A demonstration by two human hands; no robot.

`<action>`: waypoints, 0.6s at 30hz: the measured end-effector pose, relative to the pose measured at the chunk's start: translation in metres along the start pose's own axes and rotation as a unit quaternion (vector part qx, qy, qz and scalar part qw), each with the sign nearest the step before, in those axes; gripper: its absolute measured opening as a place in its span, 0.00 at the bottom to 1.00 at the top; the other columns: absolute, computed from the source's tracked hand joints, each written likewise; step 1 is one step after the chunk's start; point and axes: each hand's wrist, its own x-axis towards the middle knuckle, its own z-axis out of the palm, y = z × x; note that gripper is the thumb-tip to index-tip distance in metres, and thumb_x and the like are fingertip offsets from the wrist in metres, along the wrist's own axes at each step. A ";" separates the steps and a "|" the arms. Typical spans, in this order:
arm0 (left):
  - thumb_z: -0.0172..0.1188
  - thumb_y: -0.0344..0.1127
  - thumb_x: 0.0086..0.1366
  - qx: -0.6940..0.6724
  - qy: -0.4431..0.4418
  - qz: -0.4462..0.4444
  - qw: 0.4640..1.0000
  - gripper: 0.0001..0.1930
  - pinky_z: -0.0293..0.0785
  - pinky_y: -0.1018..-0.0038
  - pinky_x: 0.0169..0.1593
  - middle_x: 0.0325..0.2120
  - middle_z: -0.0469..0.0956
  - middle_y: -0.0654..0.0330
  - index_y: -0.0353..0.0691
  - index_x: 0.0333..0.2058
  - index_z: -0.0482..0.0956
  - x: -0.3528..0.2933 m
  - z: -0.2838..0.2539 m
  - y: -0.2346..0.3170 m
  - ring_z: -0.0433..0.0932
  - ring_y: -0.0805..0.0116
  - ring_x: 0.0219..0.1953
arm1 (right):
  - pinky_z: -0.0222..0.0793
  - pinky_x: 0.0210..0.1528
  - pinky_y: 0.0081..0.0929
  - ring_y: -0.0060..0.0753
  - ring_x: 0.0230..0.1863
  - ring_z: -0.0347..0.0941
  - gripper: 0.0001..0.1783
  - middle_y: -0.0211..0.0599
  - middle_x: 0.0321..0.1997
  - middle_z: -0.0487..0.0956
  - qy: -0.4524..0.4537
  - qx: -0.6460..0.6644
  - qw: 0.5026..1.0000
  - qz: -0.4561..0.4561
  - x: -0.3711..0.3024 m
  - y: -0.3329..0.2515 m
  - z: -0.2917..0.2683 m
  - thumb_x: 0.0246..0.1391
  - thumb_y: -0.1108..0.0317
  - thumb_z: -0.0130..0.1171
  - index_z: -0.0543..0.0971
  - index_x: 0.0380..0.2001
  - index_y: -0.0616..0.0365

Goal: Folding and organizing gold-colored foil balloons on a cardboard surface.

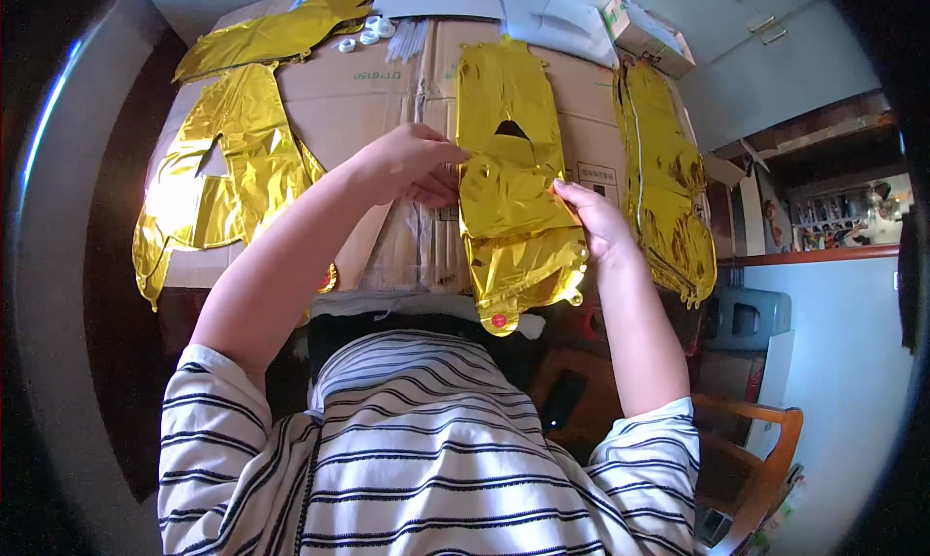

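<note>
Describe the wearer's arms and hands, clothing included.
The left hand and right hand are ungloved, with no watch visible on either wrist. The left sleeve and right sleeve are short, loose and white with thin dark stripes, leaving the forearms bare.

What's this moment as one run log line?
left hand: at middle foil, left edge | right hand: holding its right edge | surface: cardboard | beside: left foil, right foil

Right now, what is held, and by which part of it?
The middle gold foil piece: right hand holds its right edge; left hand at its left edge, grip unclear.
</note>
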 end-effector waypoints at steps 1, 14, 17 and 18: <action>0.65 0.37 0.65 -0.014 0.009 0.019 1.000 0.21 0.85 0.67 0.33 0.32 0.81 0.51 0.31 0.51 0.72 0.003 0.000 -0.002 0.84 0.63 0.31 | 0.79 0.51 0.36 0.35 0.45 0.82 0.15 0.41 0.46 0.84 -0.003 0.000 1.000 0.001 0.002 0.002 -0.001 0.68 0.62 0.54 0.80 0.47 0.62; 0.64 0.22 0.61 0.086 0.100 0.092 0.987 0.26 0.76 0.73 0.26 0.27 0.80 0.55 0.29 0.58 0.70 0.019 0.001 -0.011 0.79 0.70 0.23 | 0.82 0.37 0.34 0.33 0.34 0.83 0.15 0.37 0.38 0.84 0.060 -0.256 0.965 -0.016 -0.024 -0.027 0.028 0.63 0.59 0.62 0.80 0.42 0.61; 0.63 0.21 0.58 0.085 0.115 0.097 0.985 0.26 0.73 0.75 0.23 0.25 0.79 0.56 0.28 0.56 0.70 0.019 0.002 -0.012 0.77 0.71 0.22 | 0.82 0.36 0.31 0.32 0.32 0.82 0.15 0.38 0.36 0.83 0.080 -0.285 0.955 0.003 -0.022 -0.040 0.034 0.64 0.59 0.59 0.79 0.43 0.60; 0.62 0.20 0.56 0.079 0.121 0.100 0.984 0.26 0.72 0.76 0.22 0.25 0.78 0.57 0.27 0.55 0.70 0.019 0.004 -0.012 0.76 0.72 0.21 | 0.82 0.36 0.31 0.32 0.32 0.82 0.14 0.37 0.35 0.83 0.085 -0.268 0.960 0.001 -0.021 -0.041 0.033 0.64 0.59 0.59 0.79 0.42 0.60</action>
